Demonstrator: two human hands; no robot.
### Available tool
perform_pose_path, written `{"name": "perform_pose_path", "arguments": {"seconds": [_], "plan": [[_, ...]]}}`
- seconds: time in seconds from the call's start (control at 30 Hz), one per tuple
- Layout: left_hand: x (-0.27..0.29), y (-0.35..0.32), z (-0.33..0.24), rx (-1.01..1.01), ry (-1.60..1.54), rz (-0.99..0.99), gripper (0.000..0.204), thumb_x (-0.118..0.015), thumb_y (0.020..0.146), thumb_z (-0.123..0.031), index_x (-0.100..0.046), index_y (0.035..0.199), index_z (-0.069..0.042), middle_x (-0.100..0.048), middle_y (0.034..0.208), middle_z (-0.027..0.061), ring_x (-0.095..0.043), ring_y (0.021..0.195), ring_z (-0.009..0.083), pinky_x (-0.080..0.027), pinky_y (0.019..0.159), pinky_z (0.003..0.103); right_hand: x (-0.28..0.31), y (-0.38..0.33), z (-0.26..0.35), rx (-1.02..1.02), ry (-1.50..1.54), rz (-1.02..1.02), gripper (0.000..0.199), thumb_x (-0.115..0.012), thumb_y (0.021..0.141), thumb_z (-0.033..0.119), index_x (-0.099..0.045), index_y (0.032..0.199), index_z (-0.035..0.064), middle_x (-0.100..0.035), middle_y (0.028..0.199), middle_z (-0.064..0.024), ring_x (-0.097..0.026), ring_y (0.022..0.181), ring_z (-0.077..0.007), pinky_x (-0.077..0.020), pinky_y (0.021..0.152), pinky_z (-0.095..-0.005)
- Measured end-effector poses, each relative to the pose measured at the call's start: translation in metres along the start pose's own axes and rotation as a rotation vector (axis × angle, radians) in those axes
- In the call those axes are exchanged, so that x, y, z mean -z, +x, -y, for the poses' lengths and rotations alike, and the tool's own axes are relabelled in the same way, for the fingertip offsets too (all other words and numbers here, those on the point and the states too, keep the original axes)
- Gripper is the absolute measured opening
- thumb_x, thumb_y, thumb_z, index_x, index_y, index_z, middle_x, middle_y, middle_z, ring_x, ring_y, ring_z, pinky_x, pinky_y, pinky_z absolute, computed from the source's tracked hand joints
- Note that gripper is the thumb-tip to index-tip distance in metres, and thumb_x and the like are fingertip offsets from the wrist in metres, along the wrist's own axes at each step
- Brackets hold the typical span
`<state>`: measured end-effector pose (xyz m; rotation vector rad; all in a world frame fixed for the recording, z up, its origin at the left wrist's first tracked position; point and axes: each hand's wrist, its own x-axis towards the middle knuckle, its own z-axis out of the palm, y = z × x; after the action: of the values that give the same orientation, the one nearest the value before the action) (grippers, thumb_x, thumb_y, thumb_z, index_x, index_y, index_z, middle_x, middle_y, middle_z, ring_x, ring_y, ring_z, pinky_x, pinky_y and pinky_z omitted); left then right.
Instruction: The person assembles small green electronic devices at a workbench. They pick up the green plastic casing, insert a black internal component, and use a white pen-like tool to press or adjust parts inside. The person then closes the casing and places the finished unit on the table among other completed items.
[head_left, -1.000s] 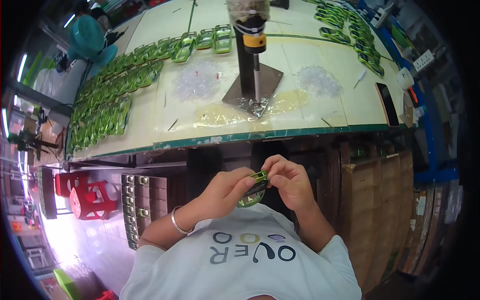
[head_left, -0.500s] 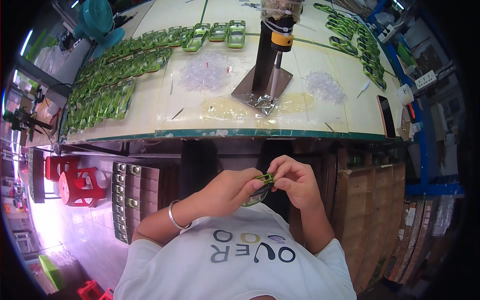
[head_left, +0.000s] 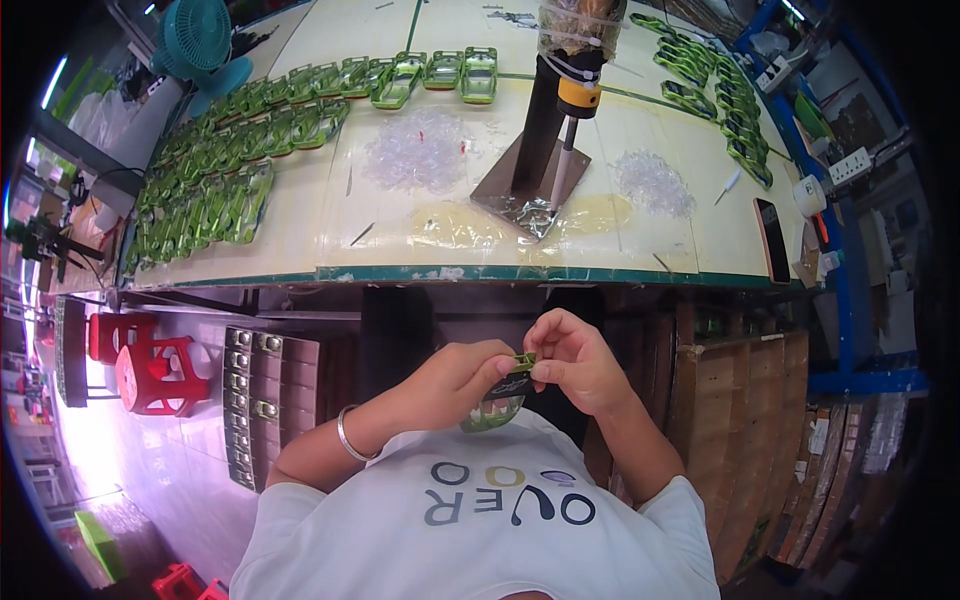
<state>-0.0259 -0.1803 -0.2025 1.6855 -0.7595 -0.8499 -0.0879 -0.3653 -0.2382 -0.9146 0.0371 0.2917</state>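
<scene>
The left hand point(head_left: 455, 385) holds the green car-shaped piece point(head_left: 495, 412) in front of the shirt; its grip is closed, with the thumb on the side of the piece. The right hand point(head_left: 580, 368) is at the upper end of the same piece, with thumb and fingers bent close together; I cannot tell if its grip pinches the piece or something small there.

At the person's left, below the table point(head_left: 290, 245), there is a brown divided tray point(head_left: 293, 385). Green pieces sit in the compartments of its left column, and two more are in the next column. At the right stands a larger brown divided crate point(head_left: 745, 420), with a little green visible near its upper and lower edges.

On the table, a loose pile of clear bits point(head_left: 415, 155) lies beside rows of green bodies point(head_left: 210, 205).
</scene>
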Motion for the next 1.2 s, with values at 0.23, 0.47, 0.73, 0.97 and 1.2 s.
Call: {"name": "perform_pose_path", "arguments": {"seconds": [0.23, 0.47, 0.73, 0.97, 1.2], "plan": [[0.002, 0.005, 0.008, 0.016, -0.412, -0.124, 0.029, -0.035, 0.092, -0.024, -0.050, 0.097, 0.001, -0.056, 0.080, 0.0068, -0.055, 0.073, 0.0116, -0.045, 0.067, 0.025, -0.022, -0.003, -0.013, 0.538, -0.812, -0.265, 0.045, -0.066, 0.071, 0.012, -0.043, 0.109, 0.0004, -0.052, 0.101, -0.0134, -0.054, 0.085, -0.0223, -0.0436, 0.076, -0.0323], [-0.001, 0.006, 0.008, 0.050, -0.693, -0.104, 0.029, -0.044, 0.088, -0.024, -0.046, 0.105, 0.000, -0.053, 0.093, 0.0062, -0.053, 0.089, 0.0119, -0.044, 0.076, 0.026, -0.023, 0.002, -0.028, 0.807, -1.336, -0.160, 0.068, -0.071, 0.063, 0.016, -0.038, 0.122, 0.0168, -0.033, 0.122, -0.0280, -0.047, 0.100, -0.0390, -0.0418, 0.081, -0.0403], [0.012, 0.021, 0.030, -0.361, -0.123, -0.133, 0.061, -0.070, 0.063, -0.045, -0.048, 0.102, -0.003, -0.045, 0.105, 0.0098, -0.043, 0.100, 0.0200, -0.034, 0.085, 0.032, -0.019, -0.005, -0.028, 0.816, -1.053, 0.009, 0.056, -0.068, 0.066, 0.010, -0.044, 0.117, 0.0130, -0.035, 0.120, -0.0277, -0.044, 0.105, -0.0391, -0.0405, 0.084, -0.0410], [-0.008, 0.031, 0.039, -0.039, -0.786, -0.074, 0.078, -0.072, 0.059, -0.047, -0.041, 0.114, -0.001, -0.046, 0.105, 0.0075, -0.043, 0.101, 0.0154, -0.034, 0.086, 0.029, -0.023, -0.011, -0.027, 0.266, 0.311, -0.083, 0.061, -0.050, 0.079, 0.016, -0.018, 0.131, 0.0104, -0.041, 0.120, -0.0161, -0.052, 0.097, -0.0277, -0.0449, 0.080, -0.0357], [-0.025, 0.055, 0.035, -0.026, -0.837, -0.047, 0.102, -0.079, 0.052, -0.023, -0.016, 0.131, -0.005, -0.037, 0.110, 0.0028, -0.041, 0.098, 0.0126, -0.037, 0.080, 0.023, -0.006, 0.016, -0.011, 0.155, 0.761, -0.188, 0.045, -0.033, 0.087, 0.026, -0.025, 0.128, 0.0118, -0.047, 0.114, -0.0221, -0.056, 0.088, -0.0295, -0.0500, 0.071, -0.0382]]}}
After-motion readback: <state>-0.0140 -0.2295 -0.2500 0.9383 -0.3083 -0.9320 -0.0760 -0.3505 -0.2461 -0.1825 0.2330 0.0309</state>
